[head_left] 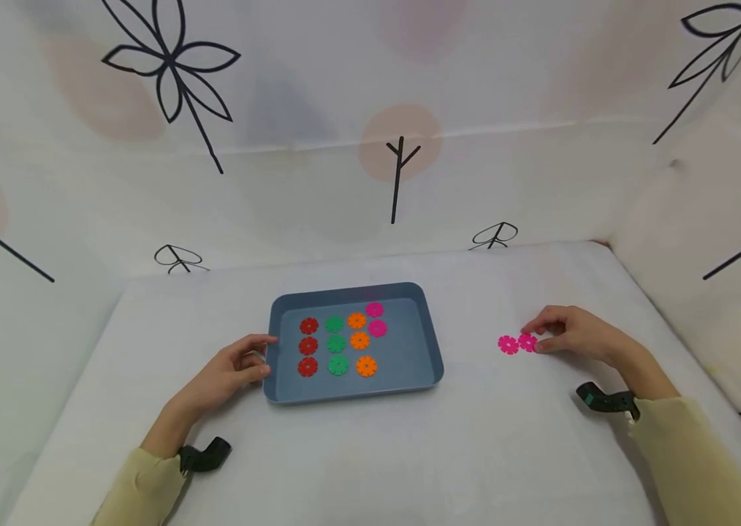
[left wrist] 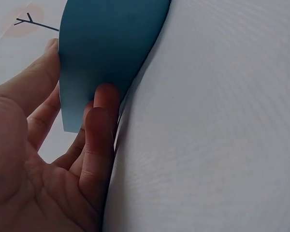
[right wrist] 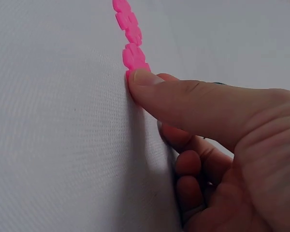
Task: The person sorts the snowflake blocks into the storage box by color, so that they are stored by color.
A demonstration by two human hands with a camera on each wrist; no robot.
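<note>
A blue-grey tray lies on the table with rows of notched plastic discs: red, green, orange and two pink discs. My left hand holds the tray's left side; in the left wrist view, thumb and fingers lie at its wall. To the tray's right, my right hand pinches a pink disc between thumb and forefinger, low at the cloth. A second pink disc lies beside it, its edge close to or touching the held one.
A white cloth covers the table. Behind and at both sides hang pale sheets with black plant drawings. Each wrist wears a dark camera mount, near the table surface.
</note>
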